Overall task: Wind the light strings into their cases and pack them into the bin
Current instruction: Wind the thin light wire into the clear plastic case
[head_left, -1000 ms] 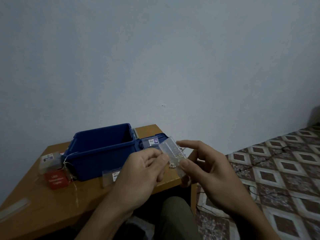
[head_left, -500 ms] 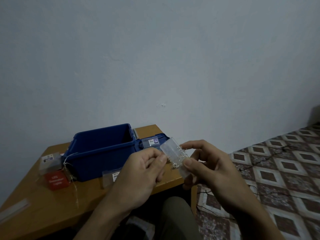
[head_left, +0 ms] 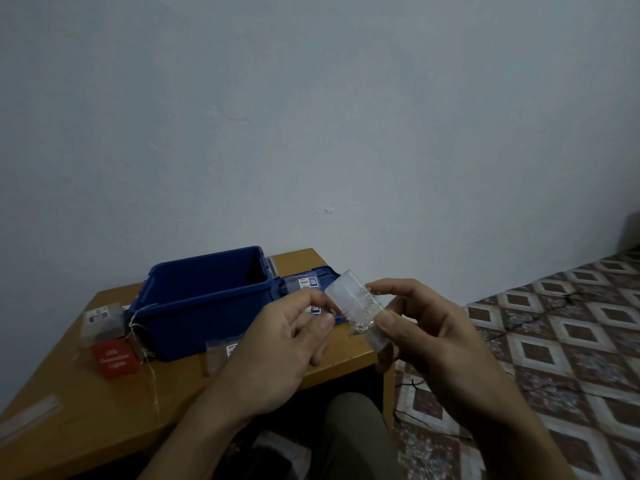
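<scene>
Light string (head_left: pixel 367 311) part-wound on clear case (head_left: pixel 346 296), held over the table edge right of blue bin (head_left: pixel 201 306). Right hand (head_left: pixel 436 341) pinches the case, its forefinger now curled in. Left hand (head_left: pixel 277 348) pinches the loose wire. Winding unfinished, I'd say.

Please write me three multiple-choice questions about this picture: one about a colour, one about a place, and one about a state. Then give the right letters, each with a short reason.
1. What colour is the bin?
A) blue B) green C) white

2. Where is the red box?
A) inside the bin B) on the table, left of the bin in the picture C) on the floor

3. How is the clear case now?
A) lying in the bin B) lying on the floor C) held by the right hand

Answers:
1 A: its walls are dark blue.
2 B: it sits on the wooden tabletop beside the bin's left wall.
3 C: the thumb and fingers grip it above the table's edge.
</scene>
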`<action>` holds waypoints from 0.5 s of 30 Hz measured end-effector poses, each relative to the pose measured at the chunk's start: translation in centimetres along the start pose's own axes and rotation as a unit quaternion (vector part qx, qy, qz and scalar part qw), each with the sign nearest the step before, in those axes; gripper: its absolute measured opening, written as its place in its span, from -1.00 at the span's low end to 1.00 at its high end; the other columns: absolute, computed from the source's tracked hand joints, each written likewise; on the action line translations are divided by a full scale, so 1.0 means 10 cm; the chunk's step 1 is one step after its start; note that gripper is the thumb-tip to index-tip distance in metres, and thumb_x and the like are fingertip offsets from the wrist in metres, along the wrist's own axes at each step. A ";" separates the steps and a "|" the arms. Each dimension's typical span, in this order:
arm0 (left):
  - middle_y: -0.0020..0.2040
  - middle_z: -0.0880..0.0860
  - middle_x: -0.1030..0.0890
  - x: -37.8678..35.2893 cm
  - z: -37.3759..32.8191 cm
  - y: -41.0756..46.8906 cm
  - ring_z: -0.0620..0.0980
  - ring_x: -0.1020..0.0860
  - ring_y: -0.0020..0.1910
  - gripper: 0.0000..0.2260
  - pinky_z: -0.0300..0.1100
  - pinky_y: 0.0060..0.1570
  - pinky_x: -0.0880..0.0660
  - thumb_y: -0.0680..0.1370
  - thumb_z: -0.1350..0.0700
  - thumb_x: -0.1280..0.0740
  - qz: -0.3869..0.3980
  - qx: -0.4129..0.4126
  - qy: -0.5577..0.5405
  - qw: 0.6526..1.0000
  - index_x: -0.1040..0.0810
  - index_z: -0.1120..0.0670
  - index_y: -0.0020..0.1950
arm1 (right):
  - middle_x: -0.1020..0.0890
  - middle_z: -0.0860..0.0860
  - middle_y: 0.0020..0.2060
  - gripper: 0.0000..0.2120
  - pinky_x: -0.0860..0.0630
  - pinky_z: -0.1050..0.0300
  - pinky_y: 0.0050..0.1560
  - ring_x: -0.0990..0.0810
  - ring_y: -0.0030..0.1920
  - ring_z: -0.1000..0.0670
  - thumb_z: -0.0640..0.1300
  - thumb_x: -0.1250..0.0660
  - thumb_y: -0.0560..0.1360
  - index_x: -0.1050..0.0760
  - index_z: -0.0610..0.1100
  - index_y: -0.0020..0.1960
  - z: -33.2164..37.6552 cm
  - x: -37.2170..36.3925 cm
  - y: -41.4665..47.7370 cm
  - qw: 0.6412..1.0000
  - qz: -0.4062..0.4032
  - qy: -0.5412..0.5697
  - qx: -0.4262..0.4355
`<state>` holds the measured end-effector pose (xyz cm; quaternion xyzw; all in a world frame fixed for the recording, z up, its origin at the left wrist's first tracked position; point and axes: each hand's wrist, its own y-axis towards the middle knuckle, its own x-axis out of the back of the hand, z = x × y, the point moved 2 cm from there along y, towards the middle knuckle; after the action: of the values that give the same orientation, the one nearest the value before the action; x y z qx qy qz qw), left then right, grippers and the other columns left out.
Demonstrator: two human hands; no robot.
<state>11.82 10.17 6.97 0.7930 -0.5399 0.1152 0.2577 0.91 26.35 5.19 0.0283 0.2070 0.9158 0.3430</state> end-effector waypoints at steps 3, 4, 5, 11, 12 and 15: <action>-0.38 0.00 -0.54 0.03 0.01 0.01 -0.07 -0.39 -0.45 -0.88 -0.21 -0.38 -0.36 0.65 0.02 -0.23 0.022 0.019 0.006 1.000 -0.55 -0.08 0.09 | -0.54 -0.12 -0.21 -0.73 -0.58 0.01 -0.22 -0.57 -0.30 -0.10 -0.10 -0.43 0.47 -0.64 -0.05 0.17 0.00 0.01 0.00 0.999 0.024 0.019 -0.010; -0.37 0.00 -0.56 0.05 0.01 0.01 -0.06 -0.43 -0.42 -0.88 -0.18 -0.34 -0.40 0.65 0.02 -0.24 0.036 0.031 0.010 0.999 -0.57 -0.03 0.05 | -0.53 -0.13 -0.21 -0.70 -0.57 0.02 -0.24 -0.55 -0.30 -0.11 -0.10 -0.43 0.45 -0.64 -0.07 0.17 0.00 0.02 -0.01 0.999 0.031 0.030 -0.014; -0.35 -0.01 -0.58 0.06 0.01 0.01 -0.07 -0.47 -0.40 -0.86 -0.17 -0.30 -0.45 0.65 0.03 -0.25 0.051 0.041 0.021 0.998 -0.59 0.01 0.01 | -0.53 -0.13 -0.21 -0.69 -0.56 0.03 -0.25 -0.54 -0.30 -0.12 -0.12 -0.42 0.44 -0.64 -0.09 0.17 0.00 0.03 -0.01 0.998 0.039 0.042 -0.016; -0.30 -0.04 -0.58 0.19 0.05 0.05 -0.11 -0.46 -0.36 -0.81 -0.21 -0.28 -0.43 0.63 -0.03 -0.26 0.097 0.076 0.088 0.988 -0.62 0.03 -0.01 | -0.50 -0.17 -0.21 -0.70 -0.54 0.07 -0.33 -0.53 -0.28 -0.09 -0.21 -0.41 0.47 -0.61 -0.20 0.19 0.03 0.03 -0.05 0.989 0.117 0.080 -0.038; -0.29 -0.02 -0.58 0.21 0.04 0.06 -0.10 -0.45 -0.37 -0.81 -0.23 -0.29 -0.41 0.63 -0.02 -0.26 0.108 0.077 0.097 0.986 -0.62 0.04 0.01 | -0.49 -0.20 -0.19 -0.70 -0.54 0.06 -0.33 -0.55 -0.26 -0.09 -0.22 -0.42 0.48 -0.59 -0.22 0.21 0.03 0.03 -0.06 0.986 0.140 0.084 -0.044; -0.28 0.04 -0.58 0.27 0.01 0.10 -0.20 -0.44 -0.40 -0.81 -0.35 -0.35 -0.36 0.63 0.03 -0.27 0.126 0.062 0.123 0.982 -0.62 0.04 -0.09 | -0.52 -0.19 -0.17 -0.70 -0.56 0.04 -0.29 -0.55 -0.23 -0.12 -0.20 -0.44 0.51 -0.58 -0.24 0.22 0.06 0.02 -0.10 0.973 0.208 0.073 -0.061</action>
<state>12.00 7.67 8.46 0.7126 -0.5919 0.2763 0.2559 1.50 27.31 5.29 -0.0175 0.1652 0.9776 0.1295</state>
